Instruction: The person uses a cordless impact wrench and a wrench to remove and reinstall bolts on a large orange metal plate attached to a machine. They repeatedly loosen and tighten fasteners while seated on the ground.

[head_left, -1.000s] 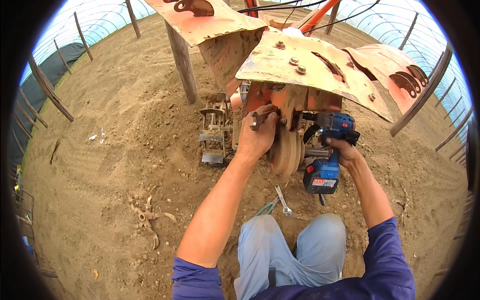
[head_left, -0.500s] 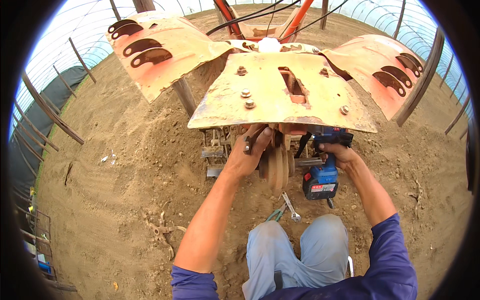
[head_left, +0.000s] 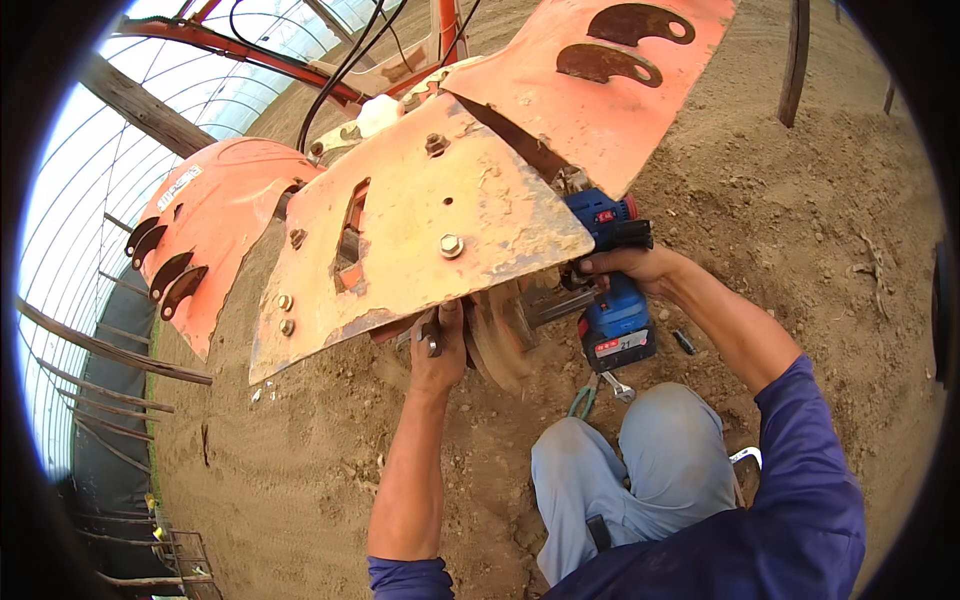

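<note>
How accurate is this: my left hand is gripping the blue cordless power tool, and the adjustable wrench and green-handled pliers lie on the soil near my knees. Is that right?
Not quite: the head view shows your right hand, not your left hand, gripping the blue cordless power tool. The adjustable wrench and green-handled pliers do lie on the soil near your knees.

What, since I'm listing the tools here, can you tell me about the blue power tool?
The cordless power tool has a blue casing with black parts and red accents, apparently plastic. A chunky battery with a pale label forms its base. The right hand grips the handle, with the battery end toward the ground. Its upper body sits beside the right corner of the worn orange metal plate; the tip cannot be made out.
</note>
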A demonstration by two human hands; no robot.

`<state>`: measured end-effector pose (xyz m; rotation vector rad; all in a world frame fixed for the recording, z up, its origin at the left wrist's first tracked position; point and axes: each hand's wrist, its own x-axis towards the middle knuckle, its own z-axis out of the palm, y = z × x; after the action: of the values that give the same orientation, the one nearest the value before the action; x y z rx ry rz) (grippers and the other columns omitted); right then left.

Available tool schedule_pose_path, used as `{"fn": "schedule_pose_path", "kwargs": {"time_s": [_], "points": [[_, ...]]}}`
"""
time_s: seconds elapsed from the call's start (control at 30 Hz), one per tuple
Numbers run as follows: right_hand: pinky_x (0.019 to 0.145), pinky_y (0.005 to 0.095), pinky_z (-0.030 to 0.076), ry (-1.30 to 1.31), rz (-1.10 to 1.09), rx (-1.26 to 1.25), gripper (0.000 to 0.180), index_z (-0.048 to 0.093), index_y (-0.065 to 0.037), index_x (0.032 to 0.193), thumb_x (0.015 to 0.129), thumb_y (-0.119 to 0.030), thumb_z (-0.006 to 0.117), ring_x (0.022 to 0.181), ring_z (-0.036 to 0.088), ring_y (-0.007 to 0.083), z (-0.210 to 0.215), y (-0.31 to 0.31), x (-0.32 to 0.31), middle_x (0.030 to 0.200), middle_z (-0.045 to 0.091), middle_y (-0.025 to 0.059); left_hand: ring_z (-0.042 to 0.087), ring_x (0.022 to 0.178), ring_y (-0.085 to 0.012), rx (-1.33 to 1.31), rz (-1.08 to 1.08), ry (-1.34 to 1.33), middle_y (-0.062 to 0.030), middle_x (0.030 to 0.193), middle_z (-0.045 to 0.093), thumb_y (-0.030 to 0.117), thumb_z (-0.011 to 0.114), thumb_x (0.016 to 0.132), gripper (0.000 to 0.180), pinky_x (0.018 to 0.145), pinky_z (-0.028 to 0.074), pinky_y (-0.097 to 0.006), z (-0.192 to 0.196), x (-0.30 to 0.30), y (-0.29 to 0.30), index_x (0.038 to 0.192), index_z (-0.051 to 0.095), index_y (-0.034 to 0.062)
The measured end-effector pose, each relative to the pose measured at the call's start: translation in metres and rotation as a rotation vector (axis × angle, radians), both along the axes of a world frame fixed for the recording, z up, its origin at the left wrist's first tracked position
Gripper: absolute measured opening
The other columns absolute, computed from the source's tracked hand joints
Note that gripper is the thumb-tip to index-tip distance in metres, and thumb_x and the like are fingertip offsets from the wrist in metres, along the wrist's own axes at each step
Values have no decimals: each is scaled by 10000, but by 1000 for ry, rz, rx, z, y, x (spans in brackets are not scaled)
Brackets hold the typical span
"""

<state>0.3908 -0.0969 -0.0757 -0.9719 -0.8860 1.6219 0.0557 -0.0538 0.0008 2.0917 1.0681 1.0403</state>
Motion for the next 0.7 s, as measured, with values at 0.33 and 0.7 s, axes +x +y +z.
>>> {"fn": "schedule_pose_path", "kwargs": {"time_s": [0.33,0.7], "points": [[605,267,492,148,83,5,184,717,-71,1113,952,-59,805,642,574,97,4,2,2,849,694,4,622,1013,-391,47,8,-27,-206,1125,702,311,437,1187,399,957,486,-495,-32,-8,20,1210,677,-7],[631,271,541,140,87,-43,226,729,-76,1148,939,-70,815,669,610,93,-3,10,5,890,717,1,641,1139,-497,-139,-115,204,-277,1248,712,567,439,1148,649,1009,495,-515,4,-6,16,1327,660,-17]]}}
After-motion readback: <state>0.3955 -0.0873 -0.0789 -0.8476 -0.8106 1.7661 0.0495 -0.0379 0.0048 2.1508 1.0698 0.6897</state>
